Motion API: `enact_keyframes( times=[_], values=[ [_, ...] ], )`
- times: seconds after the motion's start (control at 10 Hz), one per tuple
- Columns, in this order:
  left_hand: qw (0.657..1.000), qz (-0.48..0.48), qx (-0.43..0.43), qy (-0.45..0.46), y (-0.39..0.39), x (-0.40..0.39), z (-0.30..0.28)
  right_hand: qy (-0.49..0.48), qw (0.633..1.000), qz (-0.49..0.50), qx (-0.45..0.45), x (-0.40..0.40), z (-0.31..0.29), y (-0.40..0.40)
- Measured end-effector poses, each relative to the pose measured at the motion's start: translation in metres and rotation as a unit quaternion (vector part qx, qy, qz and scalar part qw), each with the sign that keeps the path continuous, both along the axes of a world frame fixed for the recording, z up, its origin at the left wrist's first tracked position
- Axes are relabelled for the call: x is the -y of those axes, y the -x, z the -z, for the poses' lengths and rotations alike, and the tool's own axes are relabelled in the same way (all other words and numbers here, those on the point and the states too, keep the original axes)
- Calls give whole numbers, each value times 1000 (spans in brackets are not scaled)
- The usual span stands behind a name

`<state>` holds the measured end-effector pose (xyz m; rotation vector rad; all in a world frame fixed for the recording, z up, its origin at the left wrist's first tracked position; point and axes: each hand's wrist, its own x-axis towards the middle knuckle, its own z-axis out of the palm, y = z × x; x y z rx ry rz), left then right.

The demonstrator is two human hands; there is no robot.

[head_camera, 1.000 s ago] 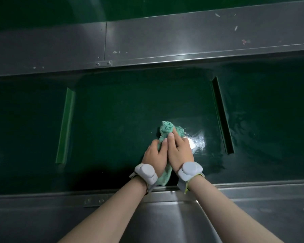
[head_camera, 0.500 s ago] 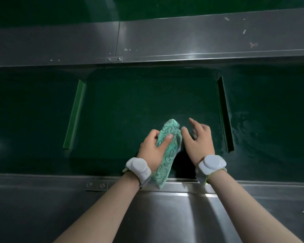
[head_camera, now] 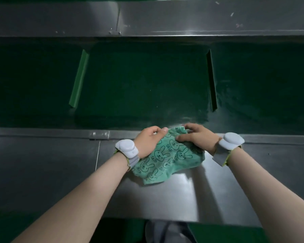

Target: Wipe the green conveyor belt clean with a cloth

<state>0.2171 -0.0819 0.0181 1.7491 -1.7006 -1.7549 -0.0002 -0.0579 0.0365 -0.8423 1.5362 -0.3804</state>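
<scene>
Head view: both hands grip a green rabbit-print cloth (head_camera: pixel 167 156) over the near steel ledge (head_camera: pixel 60 163); left hand (head_camera: pixel 148 141) and right hand (head_camera: pixel 198 135) pinch its top edge. The green conveyor belt (head_camera: pixel 144 85) lies beyond. Refolding to a clean face would likely wipe best.

Cloth (head_camera: pixel 167 157) on near rail (head_camera: pixel 42 155), between hands; belt (head_camera: pixel 144 85) behind.

Crumpled mint-green fabric cloth (head_camera: pixel 167 156): dark-outline rabbit print plus "SKIP" lettering. Flat rubbery conveyor belt (head_camera: pixel 144 85): dark green, with lighter green raised cleat (head_camera: pixel 78 79). Brushed sheet-metal side rail (head_camera: pixel 42 163): grey. Rounded plastic wrist devices (head_camera: pixel 127 148): pale grey, yellow-green strap edges.
</scene>
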Motion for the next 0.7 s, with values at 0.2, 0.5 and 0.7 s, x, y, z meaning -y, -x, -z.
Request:
enact_keyframes(
  times=[0.2,0.5,0.7],
  values=[
    [980,123,57,-143,-15,-68,-37,69,988,51,-130,-84,-9,9],
    [967,-177,-101,-152,17,-134,23,84,976,91,-181,-162,32,64],
    [971,-93,212,62,63,-147,50,73,961,-3,-265,-172,48,94]
  ],
)
